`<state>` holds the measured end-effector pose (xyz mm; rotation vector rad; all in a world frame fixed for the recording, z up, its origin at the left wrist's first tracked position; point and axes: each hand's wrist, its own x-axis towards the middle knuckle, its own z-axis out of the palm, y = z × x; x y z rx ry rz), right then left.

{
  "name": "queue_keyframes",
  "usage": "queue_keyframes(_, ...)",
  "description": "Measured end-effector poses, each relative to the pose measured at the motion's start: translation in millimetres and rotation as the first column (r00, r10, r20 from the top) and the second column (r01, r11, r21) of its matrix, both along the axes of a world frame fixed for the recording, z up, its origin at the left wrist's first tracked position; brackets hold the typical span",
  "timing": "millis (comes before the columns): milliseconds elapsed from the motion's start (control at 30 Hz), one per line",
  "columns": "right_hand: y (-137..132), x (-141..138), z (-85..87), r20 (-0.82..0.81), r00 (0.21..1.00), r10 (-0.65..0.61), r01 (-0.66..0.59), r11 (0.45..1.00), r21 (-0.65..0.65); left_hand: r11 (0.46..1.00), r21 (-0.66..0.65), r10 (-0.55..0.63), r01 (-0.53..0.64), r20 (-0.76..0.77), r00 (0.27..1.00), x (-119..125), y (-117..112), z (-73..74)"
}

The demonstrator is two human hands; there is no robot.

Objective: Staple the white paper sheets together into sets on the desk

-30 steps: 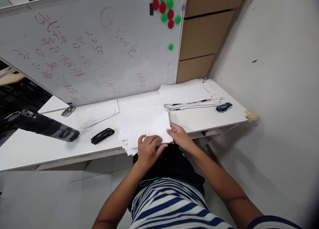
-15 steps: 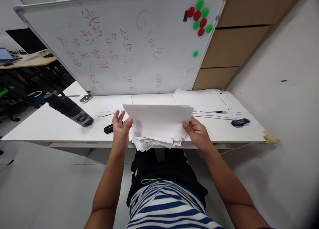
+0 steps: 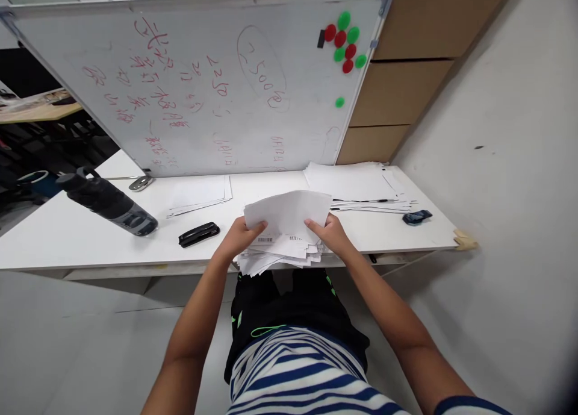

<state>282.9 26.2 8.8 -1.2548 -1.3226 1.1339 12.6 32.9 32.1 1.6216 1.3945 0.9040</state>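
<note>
Since half a second earlier, the left hand (image 3: 239,235), which had its fingers spread beside the paper's edge, has closed in, and the two hands have drawn nearer each other. The raised paper (image 3: 288,213) is now pinched at both sides and bowed between them, where before only the right hand (image 3: 333,233) clearly had a hold. My reading is that this gives two-handed control of the paper while it is handled over the pile.

Nearest, at six o'clock from the raised paper, a loose pile (image 3: 275,261) fans out unevenly at the front edge of the white desk (image 3: 112,246). The raised paper stands tilted up above it, its top edge curved, mostly blank white; whether it is one sheet or several I cannot tell. Two small barcodes show by its lower part, though which sheet carries them is unclear. Each thumb presses the near face; the fingers behind are hidden.

A black stapler (image 3: 198,234) lies at nine o'clock, with a dark bottle (image 3: 111,204) beyond it. Farther back, a thin set of papers (image 3: 198,193) sits towards ten o'clock and a thicker stack (image 3: 350,183) at two, before the whiteboard (image 3: 180,144).
</note>
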Motion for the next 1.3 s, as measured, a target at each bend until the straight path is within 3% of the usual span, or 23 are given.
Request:
queue_keyframes(133, -6.8, -1.6, 5.4, 0.047, 0.999, 0.013, -0.016, 0.997, 0.079, 0.997, 0.044, 0.069, -0.069, 0.014, 0.998, 11.4, -14.0, -5.5)
queue_keyframes(267, -10.7, -4.7, 4.4, 0.163, 0.984, 0.073, -0.09, 0.991, 0.102, 0.997, 0.02, 0.076, -0.077, 0.053, 0.996, 14.4, -10.1, -18.9)
queue_keyframes(367, -14.9, -9.1, -2.3, 0.139, 0.99, -0.006, -0.003, 0.998, 0.061, 0.994, 0.016, 0.105, -0.107, 0.066, 0.992, 10.1, -4.7, -26.5)
queue_keyframes(467, -19.8, -11.8, -3.5, 0.132, 0.988, -0.074, 0.071, 0.997, 0.029, 0.994, 0.015, 0.103, -0.104, 0.067, 0.992, 1.3, -4.3, -25.2)
queue_keyframes(600, -14.3, -11.8, 5.2, 0.179, 0.981, -0.072, 0.073, 0.997, 0.0, 0.977, 0.148, 0.135, -0.151, 0.116, 0.984, -31.6, -7.0, -17.4)
queue_keyframes(700, 2.8, -18.9, 8.4, 0.16, 0.986, 0.041, -0.019, 0.99, -0.14, 0.905, 0.337, 0.31, -0.258, -0.111, 0.944, -79.7, -5.6, -21.1)
queue_keyframes(767, 17.3, -30.5, 7.3, 0.125, 0.982, 0.143, -0.113, 0.968, -0.222, 0.865, 0.426, 0.437, -0.265, -0.382, 0.814, -114.6, -1.8, -32.1)
queue_keyframes(867, 37.5, -55.2, 4.1, 0.062, 0.962, 0.267, -0.238, 0.926, -0.293, 0.903, 0.356, 0.421, -0.241, -0.618, 0.664, -152.0, 5.2, -57.6)
queue_keyframes(933, 47.8, -72.2, 3.1, 0.035, 0.947, 0.319, -0.29, 0.899, -0.328, 0.909, 0.33, 0.416, -0.257, -0.65, 0.636, -162.4, 8.5, -74.8)
queue_keyframes(1033, 58.7, -93.6, 5.0, 0.046, 0.934, 0.354, -0.31, 0.869, -0.385, 0.866, 0.42, 0.492, -0.272, -0.621, 0.61, -164.4, 9.8, -92.5)
queue_keyframes(1300, 67.4, -123.9, 14.0, 0.104, 0.924, 0.367, -0.277, 0.832, -0.481, 0.801, 0.55, 0.561, -0.235, -0.555, 0.614, -167.0, 4.2, -106.1)
